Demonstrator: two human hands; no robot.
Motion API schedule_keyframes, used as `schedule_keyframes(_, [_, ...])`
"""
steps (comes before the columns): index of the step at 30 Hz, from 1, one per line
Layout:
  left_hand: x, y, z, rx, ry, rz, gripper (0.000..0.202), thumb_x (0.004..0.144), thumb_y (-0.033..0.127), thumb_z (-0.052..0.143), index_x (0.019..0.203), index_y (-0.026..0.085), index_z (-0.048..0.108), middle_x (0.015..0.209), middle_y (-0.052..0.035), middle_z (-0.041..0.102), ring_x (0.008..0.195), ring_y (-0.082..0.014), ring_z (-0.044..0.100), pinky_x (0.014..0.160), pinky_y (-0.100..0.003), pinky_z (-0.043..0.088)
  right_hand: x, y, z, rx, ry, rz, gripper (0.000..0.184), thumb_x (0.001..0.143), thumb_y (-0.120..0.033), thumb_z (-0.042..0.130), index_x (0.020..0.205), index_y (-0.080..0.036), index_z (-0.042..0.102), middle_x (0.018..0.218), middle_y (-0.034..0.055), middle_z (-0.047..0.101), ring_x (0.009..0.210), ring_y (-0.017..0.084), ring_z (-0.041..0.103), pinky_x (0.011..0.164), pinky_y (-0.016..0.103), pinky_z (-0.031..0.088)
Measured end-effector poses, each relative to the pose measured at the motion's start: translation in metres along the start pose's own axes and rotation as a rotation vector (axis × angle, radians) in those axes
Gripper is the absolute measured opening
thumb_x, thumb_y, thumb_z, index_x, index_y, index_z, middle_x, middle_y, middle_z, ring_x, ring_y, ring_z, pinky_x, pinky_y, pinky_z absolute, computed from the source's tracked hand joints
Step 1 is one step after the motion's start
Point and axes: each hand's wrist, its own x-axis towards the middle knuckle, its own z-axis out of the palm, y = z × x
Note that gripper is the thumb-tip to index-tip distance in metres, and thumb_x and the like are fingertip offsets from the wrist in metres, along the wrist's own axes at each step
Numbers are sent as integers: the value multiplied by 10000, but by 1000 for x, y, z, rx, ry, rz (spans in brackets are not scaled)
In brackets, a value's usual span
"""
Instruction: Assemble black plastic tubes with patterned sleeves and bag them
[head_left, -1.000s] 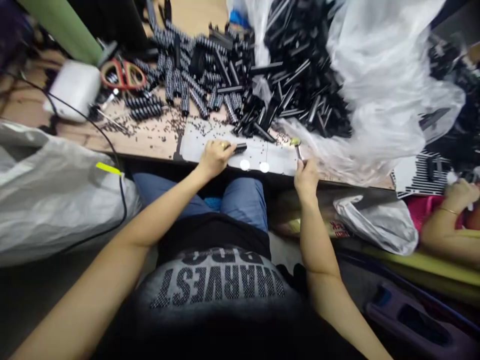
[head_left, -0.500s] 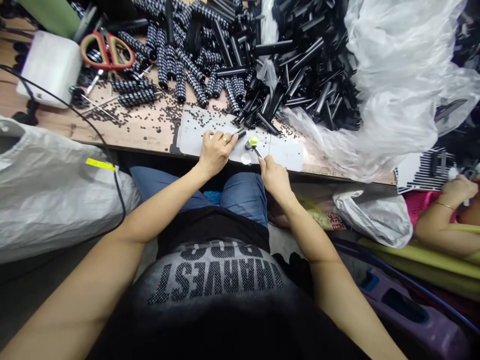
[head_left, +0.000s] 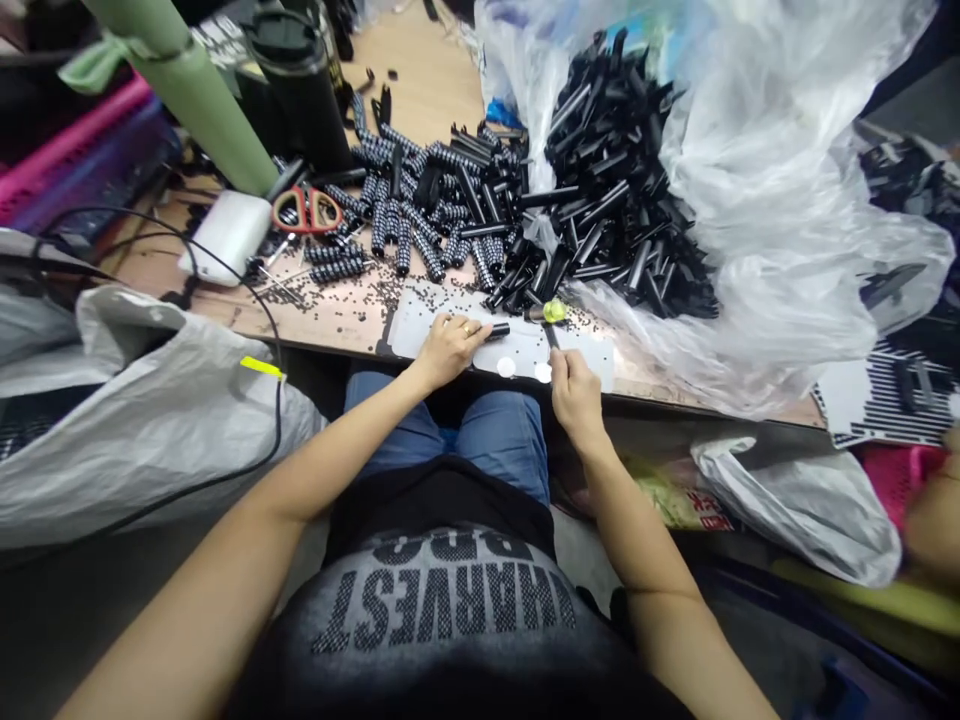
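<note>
My left hand (head_left: 450,350), a ring on one finger, is closed around a short black tube (head_left: 498,331) held low over a white mat (head_left: 411,330). My right hand (head_left: 576,392) grips the handle of a small hammer (head_left: 553,313) with a yellow-green face on its head. The hammer head is to the right of the tube and apart from it. Beyond both hands lies a heap of black tubes (head_left: 630,190). To its left are several black tubes dotted with white studs (head_left: 427,255).
Tiny black pieces lie scattered over the table (head_left: 322,325). Red-handled scissors (head_left: 307,210), a white box (head_left: 229,235) and a dark tumbler (head_left: 300,90) stand to the left. Clear plastic bags (head_left: 780,200) spread on the right. A black cable (head_left: 277,420) hangs over a white sack (head_left: 187,430).
The view has tilted up, showing more of the table's far side. The hammer head has moved away from the tube, to the right and farther out. Both hands keep their hold.
</note>
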Motion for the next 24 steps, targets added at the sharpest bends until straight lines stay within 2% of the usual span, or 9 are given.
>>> schedule_keyframes(3, [0, -3, -1, 26, -22, 44, 434, 887, 91, 403, 1294, 169, 531, 1114, -130, 637, 973, -249, 532, 842, -423, 337, 2, 6, -4, 18, 30, 12, 367, 962, -486, 350, 792, -215, 530, 603, -16, 496, 575, 147, 482, 589, 259, 320])
schedule_keyframes(6, [-3, -4, 0, 22, -20, 54, 456, 886, 78, 389, 1317, 170, 507, 1167, -132, 622, 985, -248, 531, 841, -425, 333, 3, 2, -4, 41, 69, -21, 392, 984, -489, 285, 865, -209, 532, 640, -7, 525, 579, 141, 495, 588, 251, 322])
schedule_keyframes(8, [-4, -3, 1, 3, -20, 44, 447, 899, 92, 384, 1321, 174, 505, 1184, -134, 616, 988, -245, 533, 841, -425, 333, 3, 0, 5, -27, 13, -12, 395, 1001, -460, 246, 924, -200, 533, 667, 9, 557, 586, 147, 506, 581, 251, 309])
schedule_keyframes(11, [-4, -2, 2, -21, -9, 16, 415, 916, 128, 393, 1304, 187, 529, 1164, -131, 627, 981, -243, 540, 862, -436, 329, 4, 1, 23, -248, -177, 12, 363, 1005, -428, 280, 966, -181, 543, 686, 36, 600, 585, 163, 516, 573, 260, 271])
schedule_keyframes(13, [-4, -2, 1, -26, 5, 6, 417, 917, 129, 392, 1304, 190, 533, 1161, -131, 629, 984, -241, 543, 880, -445, 327, 5, 5, 31, -335, -258, 18, 378, 1004, -441, 283, 986, -172, 548, 710, 54, 625, 593, 172, 530, 578, 263, 262])
schedule_keyframes(16, [-4, -2, 1, -48, 1, 6, 451, 897, 94, 392, 1320, 181, 522, 1183, -139, 619, 994, -238, 551, 887, -451, 344, 7, 10, 33, -353, -274, 32, 422, 1009, -460, 244, 1003, -170, 550, 740, 67, 650, 611, 177, 554, 587, 260, 270])
schedule_keyframes(19, [-3, 1, 4, -61, -13, -10, 487, 861, 49, 394, 1315, 159, 532, 1170, -156, 620, 995, -242, 567, 879, -461, 381, 10, 12, 27, -364, -296, 25, 386, 1013, -427, 264, 985, -179, 559, 744, 56, 665, 609, 170, 573, 581, 254, 278])
schedule_keyframes(21, [-3, 7, 6, -34, 12, -49, 472, 853, 40, 398, 1286, 136, 558, 1127, -166, 633, 983, -250, 581, 860, -465, 417, 13, 14, 22, -382, -263, 7, 369, 1006, -423, 297, 949, -187, 574, 757, 53, 675, 618, 167, 592, 574, 252, 296])
schedule_keyframes(24, [0, 22, 7, 3, 144, -127, 413, 865, 65, 422, 1237, 112, 595, 1050, -174, 651, 941, -256, 600, 783, -424, 488, 19, 23, 18, -421, -69, -40, 378, 987, -436, 340, 888, -196, 615, 791, 66, 681, 680, 187, 632, 580, 267, 364])
